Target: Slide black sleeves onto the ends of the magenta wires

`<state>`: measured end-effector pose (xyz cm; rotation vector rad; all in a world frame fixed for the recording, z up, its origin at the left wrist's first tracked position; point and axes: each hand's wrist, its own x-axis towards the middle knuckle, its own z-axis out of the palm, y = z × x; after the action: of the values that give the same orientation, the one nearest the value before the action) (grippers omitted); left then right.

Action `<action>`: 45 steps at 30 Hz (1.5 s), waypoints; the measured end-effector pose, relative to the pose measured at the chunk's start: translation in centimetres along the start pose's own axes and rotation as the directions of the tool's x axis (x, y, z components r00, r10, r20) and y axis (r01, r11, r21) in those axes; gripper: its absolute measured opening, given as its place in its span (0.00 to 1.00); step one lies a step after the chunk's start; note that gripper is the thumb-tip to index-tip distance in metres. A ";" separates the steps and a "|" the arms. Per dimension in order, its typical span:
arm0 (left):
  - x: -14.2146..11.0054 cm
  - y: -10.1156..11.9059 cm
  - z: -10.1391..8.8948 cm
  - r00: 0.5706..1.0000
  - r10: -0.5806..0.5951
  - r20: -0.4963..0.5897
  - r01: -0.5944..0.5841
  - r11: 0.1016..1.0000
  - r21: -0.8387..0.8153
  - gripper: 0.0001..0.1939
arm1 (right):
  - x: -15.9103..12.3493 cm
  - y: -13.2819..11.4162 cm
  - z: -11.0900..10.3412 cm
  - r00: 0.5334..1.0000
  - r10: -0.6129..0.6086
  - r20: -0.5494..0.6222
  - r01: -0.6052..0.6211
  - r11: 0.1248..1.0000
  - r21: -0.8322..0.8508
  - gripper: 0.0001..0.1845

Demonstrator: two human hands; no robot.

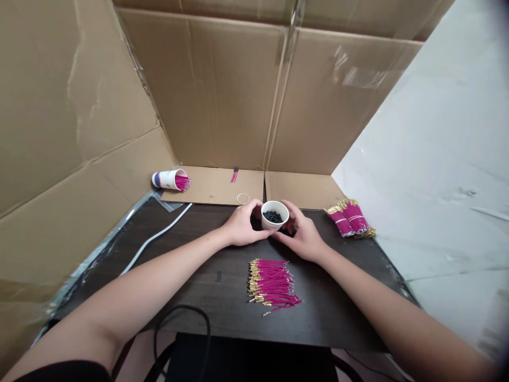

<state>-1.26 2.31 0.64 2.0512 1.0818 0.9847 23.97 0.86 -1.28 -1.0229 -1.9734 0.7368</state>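
Grip of left hand (242,225) and right hand (305,236) encloses the white cup (272,225); magenta wires (275,281) lie crosswise, nearer the body.

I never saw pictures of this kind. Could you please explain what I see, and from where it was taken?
There is no machine: a person's bare left hand and right hand are working, seen by a camera worn on the head, looking forward and down. Both hands hold a small white round cup with small black pieces inside. On the dark brown table lie thin magenta strands with gold-coloured tips and, at right, banded magenta bundles. At the back left, a tipped white cup holds more magenta strands.
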 end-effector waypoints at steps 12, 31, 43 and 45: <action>-0.4 0.0 -0.9 0.995 -0.011 0.099 -0.001 0.993 0.118 0.45 | 0.6 0.9 -2.6 0.994 -0.104 -0.012 0.103 0.992 -0.073 0.32; -0.7 0.1 0.0 0.990 -0.058 0.131 0.034 0.983 0.179 0.45 | 0.4 -0.7 -2.0 0.952 -0.292 -0.093 0.284 0.955 -0.088 0.35; -0.7 -0.1 0.0 0.991 -0.001 0.135 -0.024 0.983 0.183 0.41 | 0.5 -0.6 -2.2 0.953 -0.294 -0.071 0.286 0.953 -0.103 0.32; -0.6 -0.2 0.1 0.991 0.013 0.135 -0.038 0.982 0.186 0.39 | 0.5 -0.5 -2.2 0.953 -0.290 -0.091 0.279 0.954 -0.111 0.32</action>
<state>-1.54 1.85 0.21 2.2529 1.1167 0.7702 25.45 1.36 0.46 -0.7907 -2.0226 0.4231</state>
